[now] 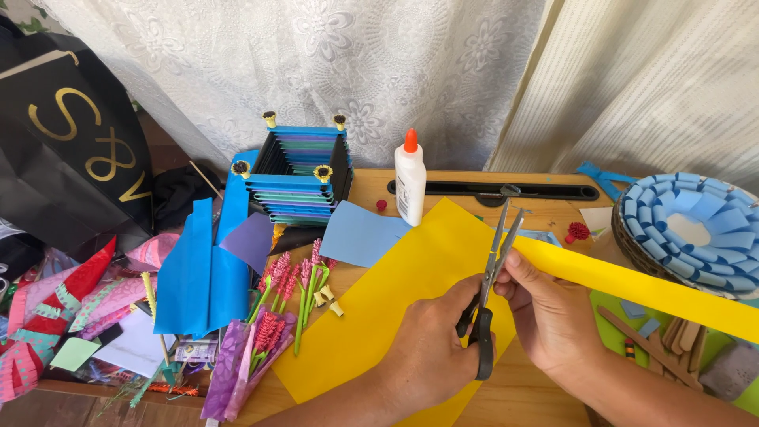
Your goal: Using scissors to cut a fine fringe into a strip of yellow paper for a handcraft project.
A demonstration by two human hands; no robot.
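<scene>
My left hand (431, 352) is shut around the black handles of a pair of scissors (496, 253), whose blades point up and away and are parted at the edge of a large yellow paper sheet (379, 316). The sheet lies on the wooden table (522, 391). My right hand (553, 316) pinches a long yellow strip (632, 289) of the same paper just to the right of the blades. The strip runs off to the right edge of the view.
A white glue bottle with an orange cap (410, 186) stands behind the sheet, next to a blue stacked-paper box (300, 174). At left lie blue paper sheets (198, 269), pink paper flowers (277, 308) and a black bag (71, 150). At right are a basket of blue rolls (696, 229) and wooden sticks (648, 344).
</scene>
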